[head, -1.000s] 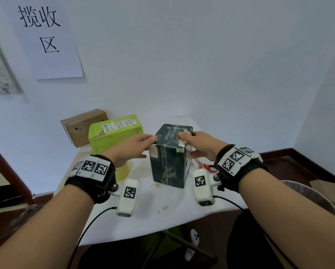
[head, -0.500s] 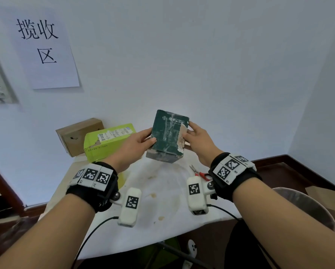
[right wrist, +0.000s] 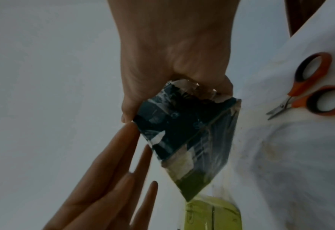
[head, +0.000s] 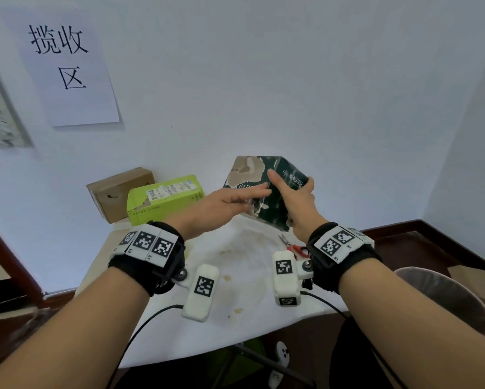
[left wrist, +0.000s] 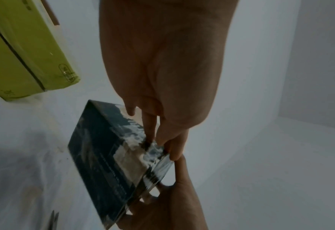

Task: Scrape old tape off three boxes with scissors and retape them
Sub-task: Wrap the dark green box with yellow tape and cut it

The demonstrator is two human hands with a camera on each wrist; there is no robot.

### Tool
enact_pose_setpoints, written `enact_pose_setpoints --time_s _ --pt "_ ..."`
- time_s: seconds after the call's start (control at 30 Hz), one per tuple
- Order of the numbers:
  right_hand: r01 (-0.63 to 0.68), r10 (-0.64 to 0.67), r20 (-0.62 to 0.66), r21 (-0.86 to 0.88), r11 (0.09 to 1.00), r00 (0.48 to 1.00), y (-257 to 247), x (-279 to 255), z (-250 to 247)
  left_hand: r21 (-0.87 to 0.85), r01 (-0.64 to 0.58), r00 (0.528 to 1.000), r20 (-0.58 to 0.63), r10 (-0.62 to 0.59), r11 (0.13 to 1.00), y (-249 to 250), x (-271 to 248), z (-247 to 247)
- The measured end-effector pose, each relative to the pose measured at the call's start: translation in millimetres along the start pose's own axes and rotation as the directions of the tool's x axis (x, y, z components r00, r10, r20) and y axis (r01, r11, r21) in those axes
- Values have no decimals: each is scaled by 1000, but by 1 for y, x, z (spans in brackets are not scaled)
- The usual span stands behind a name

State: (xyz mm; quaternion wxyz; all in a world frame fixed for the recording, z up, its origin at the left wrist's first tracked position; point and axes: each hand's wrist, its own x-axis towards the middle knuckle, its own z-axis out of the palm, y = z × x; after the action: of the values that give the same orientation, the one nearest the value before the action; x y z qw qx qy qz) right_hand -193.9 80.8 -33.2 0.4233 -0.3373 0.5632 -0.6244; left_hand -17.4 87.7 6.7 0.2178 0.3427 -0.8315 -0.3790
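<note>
Dark green box (head: 266,189): held tilted in the air above the tabletop (head: 235,276), one corner pointing down; torn patches of pale tape and bared card on its upper face and edges.
Right hand (head: 297,203): fingers and thumb curled round the near right side of the dark green box, bearing its weight.
Left hand (head: 224,202): fingers straight and slightly spread, their tips touching the box's left face; grips nothing.
Scissors (head: 294,247): orange-handled, lying on the white-covered tabletop just beside the right wrist, blades slightly parted.
Yellow-green box (head: 164,199): resting on the tabletop to the left, with a torn white label on top.
Brown box (head: 117,192): behind and left of the yellow-green box, against the wall.
</note>
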Motion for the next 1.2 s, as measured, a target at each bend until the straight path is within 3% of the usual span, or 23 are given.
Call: enact_pose_setpoints --time_s 0.03,0.1,0.2,0.27,0.37,0.47,0.6,0.73,0.9,1.03,1.2 --pt "-13 13 5 8 1000 1000 1 1 -3 -13 -9 1000 -10 9 1000 -3 1 -2" --pt "-79 75 55 68 995 996 6 4 -9 -48 -2 990 -144 -5 999 -13 2 -10" --pt "-149 121 188 141 979 975 9 0 -20 -140 160 908 -367 -201 977 -33 0 -23" --pt "-148 99 266 169 975 959 10 -1 -25 -251 232 889 -337 -309 940 -43 -3 -24" --pt "-153 84 328 192 969 941 12 -5 -26 -407 136 918 -292 -270 903 -52 -2 -18" --pt "-150 85 292 207 967 953 16 -3 -23 -475 54 895 -367 -253 878 -55 0 -15" --pt "-146 75 295 226 963 953 15 -3 -19 -412 29 898 -389 -205 911 -52 1 -14" --pt "-159 81 302 244 957 950 17 -3 -24 -226 74 901 -401 -162 971 -46 1 -15" --pt "-109 27 348 218 970 937 15 -7 -24 -224 181 865 -427 -264 958 -41 1 -16" --pt "-95 7 378 214 972 926 11 -6 -21 -72 259 898 -351 -267 963 -40 -4 -11" --pt "-103 9 382 228 968 924 13 -8 -18 -220 200 910 -319 -265 955 -45 -9 -6"
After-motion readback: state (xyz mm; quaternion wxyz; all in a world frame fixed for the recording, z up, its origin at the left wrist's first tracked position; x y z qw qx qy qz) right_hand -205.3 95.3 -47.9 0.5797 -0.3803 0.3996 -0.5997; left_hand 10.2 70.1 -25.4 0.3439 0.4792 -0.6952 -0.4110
